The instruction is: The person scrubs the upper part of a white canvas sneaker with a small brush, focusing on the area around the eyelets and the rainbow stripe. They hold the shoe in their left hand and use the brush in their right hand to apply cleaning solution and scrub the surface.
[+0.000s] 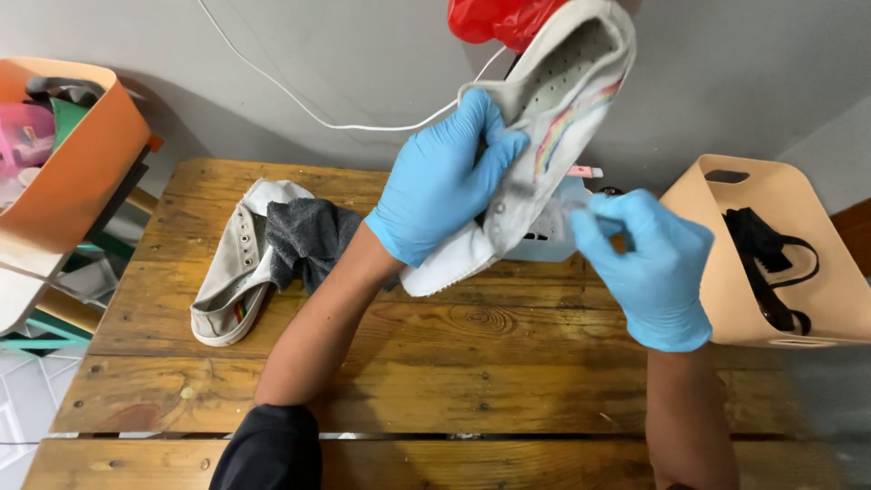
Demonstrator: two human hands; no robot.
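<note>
Two gloved hands work on one white canvas shoe (553, 100), which is lifted off the wooden desk (435, 363) with its toe pointing down toward the planks and its heel up by a red bag (494, 18). The left hand (440, 181) is clamped around the shoe's side, fingers wrapped over the upper just beside the rainbow stripe. The right hand (649, 263) sits just to the right of the shoe's toe, its fingertips pinched together on something small and pale; what it is cannot be made out. Behind the shoe's toe stands a translucent plastic container (553, 231). The step in hand looks like close work on the shoe's eyelet side, cleaning or threading. The next move likely calls for a steady grip from the left hand while the right brings its pinch precisely onto the upper. Left of the held shoe, on the desk, lies the second shoe (231, 281) with a dark grey cloth (304, 236) over it; right of it stands a beige bin (798, 245).
</note>
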